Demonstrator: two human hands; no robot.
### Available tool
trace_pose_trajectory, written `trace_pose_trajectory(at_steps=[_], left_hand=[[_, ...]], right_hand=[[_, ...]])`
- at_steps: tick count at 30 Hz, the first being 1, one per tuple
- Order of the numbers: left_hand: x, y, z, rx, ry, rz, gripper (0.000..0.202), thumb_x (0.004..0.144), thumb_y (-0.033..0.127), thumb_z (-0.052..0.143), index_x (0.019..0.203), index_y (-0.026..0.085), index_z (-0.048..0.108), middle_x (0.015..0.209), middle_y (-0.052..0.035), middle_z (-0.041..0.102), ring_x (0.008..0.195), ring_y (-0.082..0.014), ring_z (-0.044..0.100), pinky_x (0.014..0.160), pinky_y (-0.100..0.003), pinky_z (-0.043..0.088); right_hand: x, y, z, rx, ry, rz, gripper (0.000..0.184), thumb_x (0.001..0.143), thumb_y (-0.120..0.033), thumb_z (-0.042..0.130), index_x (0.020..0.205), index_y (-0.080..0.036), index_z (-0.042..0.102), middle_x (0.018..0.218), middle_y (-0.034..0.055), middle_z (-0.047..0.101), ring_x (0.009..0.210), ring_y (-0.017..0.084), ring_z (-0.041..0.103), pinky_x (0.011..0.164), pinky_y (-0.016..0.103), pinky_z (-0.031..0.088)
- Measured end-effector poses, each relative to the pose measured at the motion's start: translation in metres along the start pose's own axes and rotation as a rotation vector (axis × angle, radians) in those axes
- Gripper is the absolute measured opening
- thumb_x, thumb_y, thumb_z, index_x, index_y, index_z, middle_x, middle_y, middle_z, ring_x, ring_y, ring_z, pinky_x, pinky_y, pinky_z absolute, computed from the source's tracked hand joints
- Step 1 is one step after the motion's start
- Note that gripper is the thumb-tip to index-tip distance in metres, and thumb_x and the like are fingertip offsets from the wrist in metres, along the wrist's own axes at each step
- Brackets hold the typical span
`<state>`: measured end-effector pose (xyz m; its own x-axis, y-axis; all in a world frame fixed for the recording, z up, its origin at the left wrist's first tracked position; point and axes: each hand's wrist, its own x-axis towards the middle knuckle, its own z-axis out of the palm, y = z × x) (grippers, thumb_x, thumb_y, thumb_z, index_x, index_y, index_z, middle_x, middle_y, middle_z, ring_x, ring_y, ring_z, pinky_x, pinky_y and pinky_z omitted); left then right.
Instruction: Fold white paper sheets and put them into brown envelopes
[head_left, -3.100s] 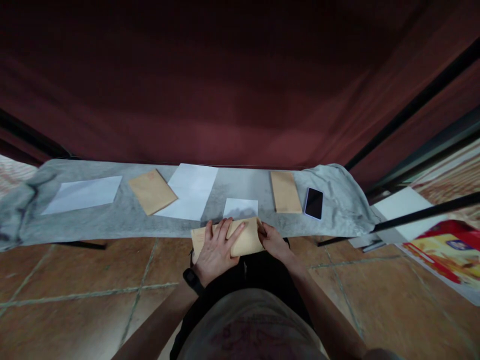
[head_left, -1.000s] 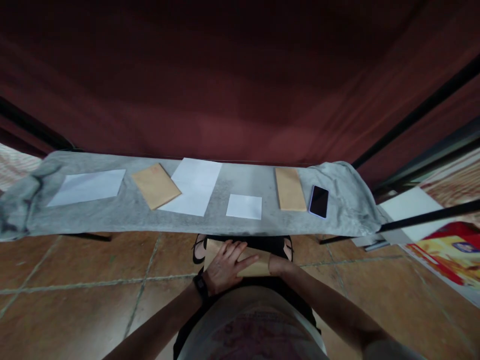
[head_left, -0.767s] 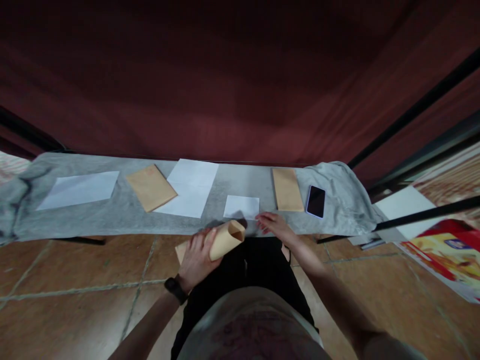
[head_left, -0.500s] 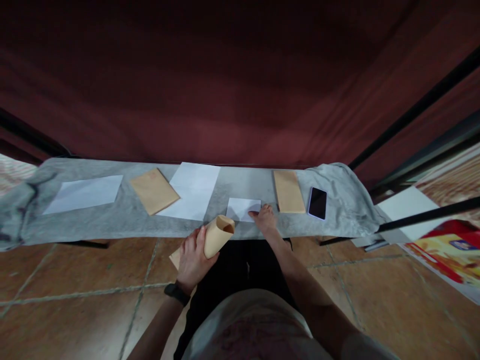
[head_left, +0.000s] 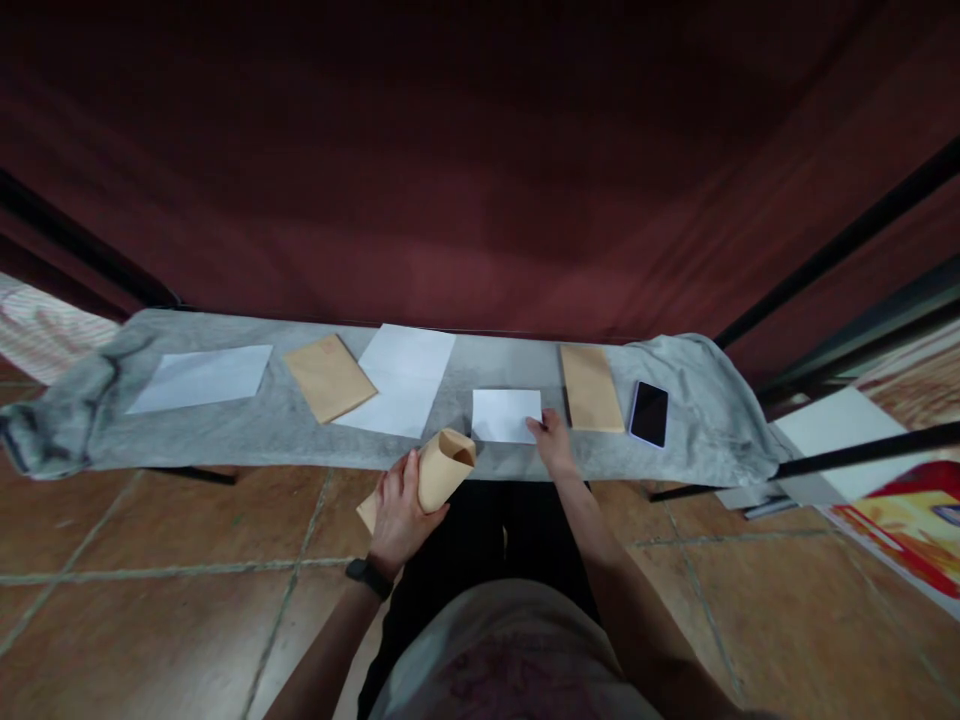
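The right hand has just left the open end of the rolled tan paper envelope and reached the small white rectangular paper card, so each hand now has a thing of its own and the envelope's mouth gapes free. The left hand grasps the envelope alone, its fingers wrapped around the curled body, mouth tilted up and toward the card. The right hand appears to pinch the card at its near right corner, thumb on top; whether the card is raised at all, I cannot tell. The card is by the near edge of the grey cloth-covered worktop, between the hands, just beyond the envelope, which partly overlaps that edge in view. Farther right on the worktop lies a flat brown paper envelope.
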<state>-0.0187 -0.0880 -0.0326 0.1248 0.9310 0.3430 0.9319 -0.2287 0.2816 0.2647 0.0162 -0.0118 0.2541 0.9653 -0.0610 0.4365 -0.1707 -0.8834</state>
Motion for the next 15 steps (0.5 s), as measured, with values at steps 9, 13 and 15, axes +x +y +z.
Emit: trace_pose_trajectory(at_steps=[9,13,15], left_hand=[[0.002,0.011,0.006,0.012,-0.056,0.048,0.102,0.071,0.038,0.073,0.155,0.010,0.022,0.141,-0.0244,0.050,0.132,-0.0407,0.046,0.115,-0.059,0.028],[0.001,0.016,0.006,0.019,-0.092,0.069,0.098,0.072,0.036,0.072,0.154,0.011,0.025,0.142,-0.0240,0.049,0.133,-0.0398,0.046,0.116,-0.058,0.026],[0.000,0.017,0.006,0.019,-0.098,0.063,0.097,0.073,0.037,0.071,0.154,0.010,0.024,0.141,-0.0241,0.050,0.133,-0.0394,0.046,0.116,-0.058,0.026]], right_hand=[[-0.035,-0.006,-0.047,0.107,-0.186,-0.267,0.028,0.088,-0.047,0.056,0.083,-0.021,0.066,0.073,0.0004,0.067,0.069,0.017,0.059,0.064,0.026,0.045],[-0.034,-0.010,-0.062,-0.089,-0.261,-0.302,0.024,0.090,-0.037,0.054,0.076,-0.022,0.065,0.069,-0.0004,0.065,0.064,0.016,0.057,0.062,0.025,0.040],[-0.031,-0.012,-0.068,-0.156,-0.326,-0.304,0.024,0.090,-0.033,0.053,0.072,-0.021,0.064,0.066,-0.0012,0.064,0.062,0.015,0.056,0.061,0.024,0.039]])
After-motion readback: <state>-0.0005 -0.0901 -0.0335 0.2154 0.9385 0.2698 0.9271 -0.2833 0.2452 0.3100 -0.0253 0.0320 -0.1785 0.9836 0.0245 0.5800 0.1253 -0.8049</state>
